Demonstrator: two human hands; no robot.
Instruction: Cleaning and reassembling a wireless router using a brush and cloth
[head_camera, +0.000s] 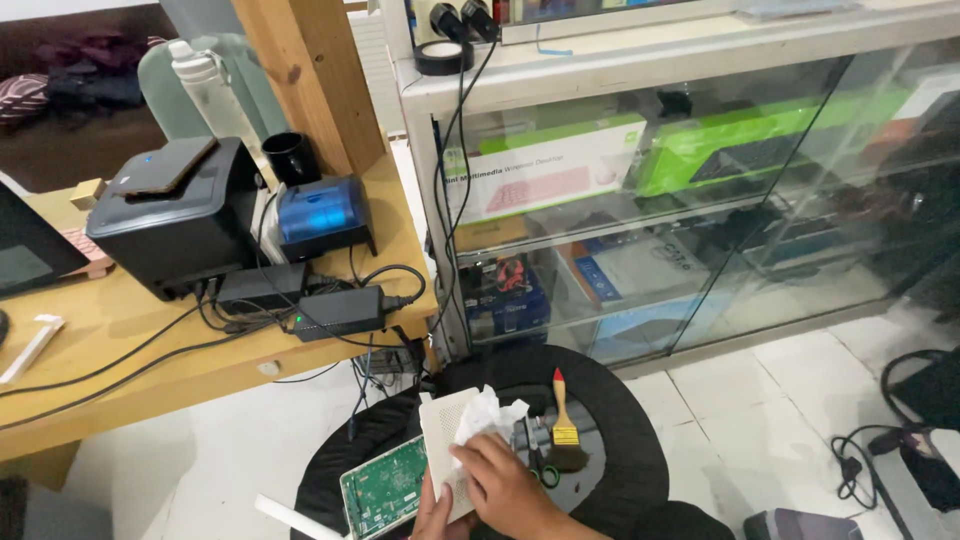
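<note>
White perforated cover (441, 432), flat rectangular panel, stands tilted on edge at bottom centre of frame over black round stool. Crumpled white tissue (487, 417) lies pressed against its upper face.

What we cannot make out around the stool

Our left hand (432, 515) is mostly hidden behind the white cover (447, 440) and cut by the bottom edge; our right hand (505, 485) hides the cover's lower part under the tissue (487, 412). The green circuit board (383, 490) runs off the frame. The scissors (543, 468) are partly covered, and boxes behind the glass cabinet (700, 180) blur in reflections.
</note>
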